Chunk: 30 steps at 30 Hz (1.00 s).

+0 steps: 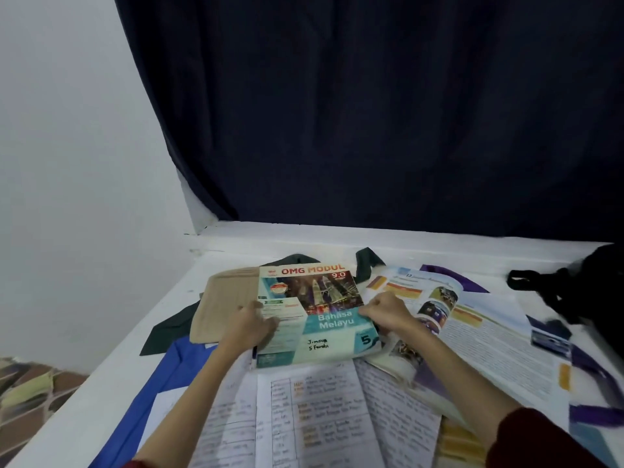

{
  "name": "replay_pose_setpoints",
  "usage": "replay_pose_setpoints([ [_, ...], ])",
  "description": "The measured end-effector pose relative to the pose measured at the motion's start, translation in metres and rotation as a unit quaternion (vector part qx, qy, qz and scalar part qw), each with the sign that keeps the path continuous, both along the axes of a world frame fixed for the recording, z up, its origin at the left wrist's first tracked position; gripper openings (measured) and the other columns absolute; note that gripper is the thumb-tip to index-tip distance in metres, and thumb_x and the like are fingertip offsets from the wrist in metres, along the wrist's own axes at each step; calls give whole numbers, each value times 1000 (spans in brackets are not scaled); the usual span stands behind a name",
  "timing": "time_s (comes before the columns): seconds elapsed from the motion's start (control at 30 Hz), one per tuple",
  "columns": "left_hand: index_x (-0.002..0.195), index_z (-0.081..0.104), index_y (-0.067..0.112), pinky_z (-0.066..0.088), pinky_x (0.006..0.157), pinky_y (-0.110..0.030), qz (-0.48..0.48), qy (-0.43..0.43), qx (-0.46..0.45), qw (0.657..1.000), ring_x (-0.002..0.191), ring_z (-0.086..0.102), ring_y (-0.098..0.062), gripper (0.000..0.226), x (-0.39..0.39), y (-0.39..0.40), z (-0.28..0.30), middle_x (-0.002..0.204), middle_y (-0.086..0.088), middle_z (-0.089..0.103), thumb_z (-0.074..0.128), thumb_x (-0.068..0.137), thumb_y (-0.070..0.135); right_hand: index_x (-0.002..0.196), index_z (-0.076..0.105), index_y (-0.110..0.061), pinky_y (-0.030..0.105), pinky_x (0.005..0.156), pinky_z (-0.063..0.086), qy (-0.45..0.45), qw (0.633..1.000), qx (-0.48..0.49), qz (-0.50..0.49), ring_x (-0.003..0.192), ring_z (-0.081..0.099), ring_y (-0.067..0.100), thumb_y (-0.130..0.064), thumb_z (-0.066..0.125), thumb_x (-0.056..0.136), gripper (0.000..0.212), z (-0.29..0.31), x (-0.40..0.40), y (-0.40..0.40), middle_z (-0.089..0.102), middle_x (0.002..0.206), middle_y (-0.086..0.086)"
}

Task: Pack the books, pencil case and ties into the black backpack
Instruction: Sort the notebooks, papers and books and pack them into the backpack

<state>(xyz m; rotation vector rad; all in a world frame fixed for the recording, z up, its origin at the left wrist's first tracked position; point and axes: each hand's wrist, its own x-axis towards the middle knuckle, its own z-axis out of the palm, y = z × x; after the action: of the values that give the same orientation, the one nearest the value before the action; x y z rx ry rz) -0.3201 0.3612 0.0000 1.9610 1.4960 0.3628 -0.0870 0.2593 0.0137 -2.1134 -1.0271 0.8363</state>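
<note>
Landmark: the "OMG Modul Bahasa Melayu" workbook, lying cover-up near the middle of the white table. Left hand sits on the workbook's left edge, fingers curled onto the cover and thumb side at the margin, gripping that edge. Right hand is at the workbook's right edge, knuckles up and fingers bent down over it, grasping the book there. Directly left of the workbook, partly under it, a beige pencil case, flat. A dark green tie runs out from under the pencil case toward the lower left; more dark green cloth shows just behind the workbook's top edge. Right of the workbook, an open textbook with colour photos, its pages spread. In front of the workbook, nearer the person, an open notebook with handwritten tables. A blue folder or cover lies under the notebook's left side. Purple tie strips show behind and right of the textbook. Black backpack far right of the workbook, at the table's edge, well apart from both hands. Dark curtain hangs behind the table.
</note>
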Motion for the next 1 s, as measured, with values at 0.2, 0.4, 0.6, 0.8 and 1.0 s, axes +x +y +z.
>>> replay_pose_setpoints([
  [0.2,98,59,4,58,66,-31,87,-192,-151,966,80,66,-21,21,14,16,3,105,-13,69,72,81,9,75,53,-10,19,44,40,145,987,34,-63,62,59,13,-18,77,76,26,-6,-4,11,61,70,2],
  [0.4,109,59,6,56,66,-38,27,-311,-243,918,87,67,-26,24,19,10,45,103,-15,69,57,88,-5,102,57,-5,25,61,48,254,961,89,-66,77,63,18,-4,74,76,31,3,2,10,67,92,8],
  [0.6,107,64,11,57,58,-30,-41,-460,-194,866,82,72,-24,24,10,-9,78,96,-8,74,56,88,-1,118,41,-3,35,68,54,392,888,222,-99,85,68,25,-3,77,68,61,28,6,3,66,105,17],
  [0.8,120,56,9,56,63,-27,-79,-480,-151,860,89,71,-20,42,13,-16,86,102,-6,73,64,79,2,113,49,-15,20,60,48,237,916,320,-47,87,64,12,1,72,78,45,83,4,-9,67,99,-1],
  [1.0,117,57,9,53,54,-21,-1,-488,-67,870,73,71,-12,38,18,-25,87,92,-3,73,69,81,8,104,56,-13,20,64,48,147,927,344,-38,83,64,7,-11,77,76,35,91,-3,-18,67,102,5],
])
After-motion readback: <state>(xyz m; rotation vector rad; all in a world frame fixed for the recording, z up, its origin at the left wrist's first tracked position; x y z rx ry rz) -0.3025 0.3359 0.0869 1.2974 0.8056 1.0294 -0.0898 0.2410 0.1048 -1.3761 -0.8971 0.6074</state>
